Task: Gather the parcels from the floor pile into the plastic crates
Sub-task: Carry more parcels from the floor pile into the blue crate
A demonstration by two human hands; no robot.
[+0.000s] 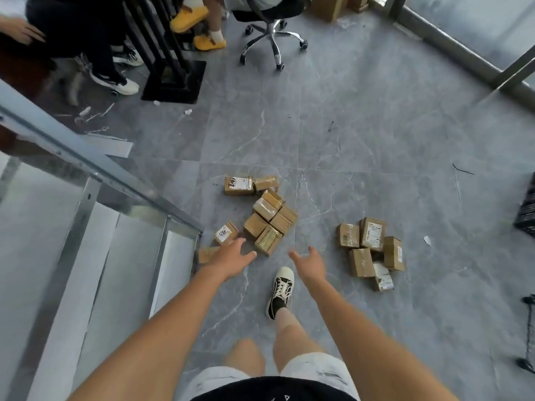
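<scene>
Left hand (231,257): fingers spread, empty, hovering just short of the near parcel pile (265,219)
Right hand (308,263): also spread, empty
Second pile (372,250): off right
Nearer: left hand, pile straight ahead

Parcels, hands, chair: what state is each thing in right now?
Left hand: open, fingers spread, reaching over the parcels, holding nothing.
Right hand: open, empty, reaching forward.
Middle cluster of parcels: lying jumbled on the floor, taped shut.
Right cluster of parcels: on the floor, taped shut, some tilted.
Black crate: at the right edge, contents hidden.
Office chair: standing upright.
</scene>
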